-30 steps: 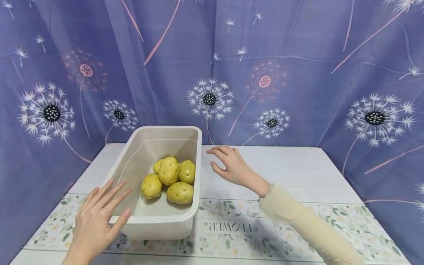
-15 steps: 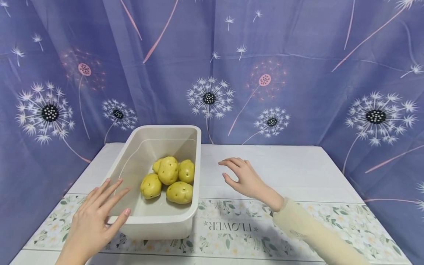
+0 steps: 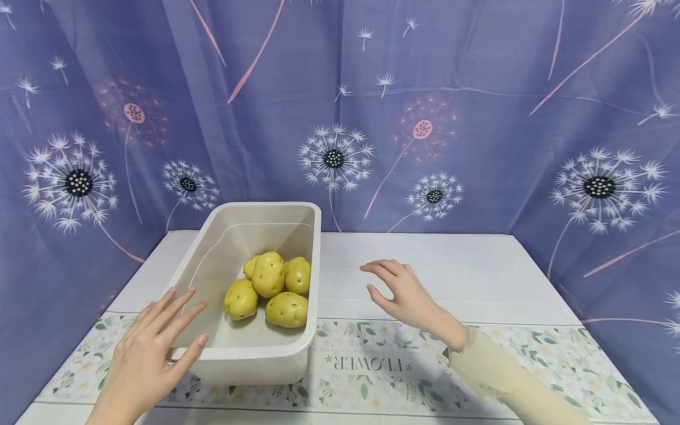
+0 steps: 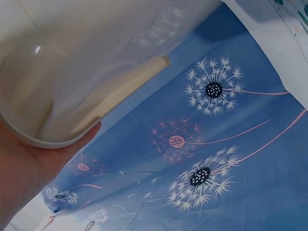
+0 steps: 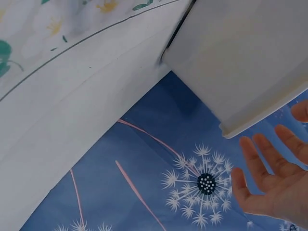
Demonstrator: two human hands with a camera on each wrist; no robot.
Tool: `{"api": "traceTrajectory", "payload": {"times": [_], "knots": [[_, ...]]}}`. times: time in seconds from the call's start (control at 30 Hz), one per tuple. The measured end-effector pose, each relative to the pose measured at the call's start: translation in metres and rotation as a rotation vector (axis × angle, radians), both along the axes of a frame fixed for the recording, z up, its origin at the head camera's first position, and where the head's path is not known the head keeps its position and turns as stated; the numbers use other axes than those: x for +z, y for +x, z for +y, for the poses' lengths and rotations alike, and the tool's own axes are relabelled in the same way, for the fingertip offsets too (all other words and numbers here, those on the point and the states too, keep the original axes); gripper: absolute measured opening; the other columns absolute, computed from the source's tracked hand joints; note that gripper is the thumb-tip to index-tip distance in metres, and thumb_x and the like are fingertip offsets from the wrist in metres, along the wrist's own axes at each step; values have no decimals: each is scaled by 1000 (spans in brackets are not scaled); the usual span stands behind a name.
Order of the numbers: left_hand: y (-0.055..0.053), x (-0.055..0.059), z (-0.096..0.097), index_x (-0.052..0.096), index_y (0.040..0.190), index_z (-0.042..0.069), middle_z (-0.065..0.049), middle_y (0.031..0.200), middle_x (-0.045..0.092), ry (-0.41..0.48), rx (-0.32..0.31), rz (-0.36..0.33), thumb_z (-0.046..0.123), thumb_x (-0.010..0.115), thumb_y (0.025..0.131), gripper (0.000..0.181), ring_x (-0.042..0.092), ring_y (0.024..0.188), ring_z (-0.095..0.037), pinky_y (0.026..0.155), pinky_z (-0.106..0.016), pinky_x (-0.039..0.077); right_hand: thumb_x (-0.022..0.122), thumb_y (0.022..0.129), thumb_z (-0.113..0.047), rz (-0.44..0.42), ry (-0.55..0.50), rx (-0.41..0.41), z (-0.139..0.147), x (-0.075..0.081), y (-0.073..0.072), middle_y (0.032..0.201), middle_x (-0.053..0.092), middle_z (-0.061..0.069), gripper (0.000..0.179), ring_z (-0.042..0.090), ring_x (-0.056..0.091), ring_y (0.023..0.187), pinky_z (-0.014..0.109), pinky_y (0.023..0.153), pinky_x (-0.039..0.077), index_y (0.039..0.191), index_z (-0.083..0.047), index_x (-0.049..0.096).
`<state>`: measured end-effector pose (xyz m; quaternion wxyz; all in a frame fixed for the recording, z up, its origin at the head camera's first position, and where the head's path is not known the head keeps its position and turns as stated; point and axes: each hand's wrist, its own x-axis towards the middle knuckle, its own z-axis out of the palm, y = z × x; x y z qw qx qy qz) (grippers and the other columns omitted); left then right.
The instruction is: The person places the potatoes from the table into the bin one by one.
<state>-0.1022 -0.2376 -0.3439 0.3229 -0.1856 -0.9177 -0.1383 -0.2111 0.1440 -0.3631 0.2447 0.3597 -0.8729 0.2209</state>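
Several yellow potatoes (image 3: 268, 275) lie together in a deep off-white plastic bin (image 3: 315, 254), toward its right side. At the bin's near left corner, my left hand (image 3: 146, 348) rests on the rim with its fingers extended over it and the thumb by the front edge. The left wrist view has this hand (image 4: 24, 173) against the bin's rim (image 4: 48, 143). Over the table to the right of the bin, my right hand (image 3: 401, 292) holds nothing, its fingers loosely bent. In the right wrist view this hand (image 5: 274, 185) is apart from the bin's side (image 5: 240, 57).
A white table (image 3: 451, 265) carries a floral printed band with mirrored lettering (image 3: 372, 363). Behind and along both sides hangs a blue-purple curtain (image 3: 287, 147) with dandelion prints. The bin stands on the table's left part, close to the curtain at the back.
My right hand has moved away from the bin's right rim, to the right and slightly toward me. My left hand stays at the corner, and the potatoes have not moved inside the bin.
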Motion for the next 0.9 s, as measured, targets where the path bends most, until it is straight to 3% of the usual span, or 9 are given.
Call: {"api": "traceTrajectory", "payload": {"times": [0.33,0.63,0.77,0.9], "knots": [[0,2,2,58,119,20,-8,130,52,-2,-10,8,33,62,78,43,31,133,-20,115,-26,10,60,80,-18,10,-2,-30,14,-2,9,111,59,0,33,17,54,101,35,77,40,113,-13,58],[3,2,1,58,119,21,-1,136,46,-21,-18,-1,36,61,79,42,34,131,-23,114,-33,12,61,79,-16,-1,11,-61,29,-9,19,111,59,1,34,18,55,100,37,76,41,112,-12,58],[4,3,5,59,118,20,3,138,43,-14,-50,13,36,59,81,41,32,133,-19,114,-31,14,62,79,-16,-3,11,-75,36,-14,25,111,60,2,34,17,55,99,37,75,41,112,-12,58],[4,6,8,58,119,17,3,138,42,-12,-124,31,35,57,84,39,25,135,-11,114,-24,13,63,78,-14,-3,17,-89,42,-19,31,111,60,2,34,17,55,99,35,74,41,112,-12,59]]}}
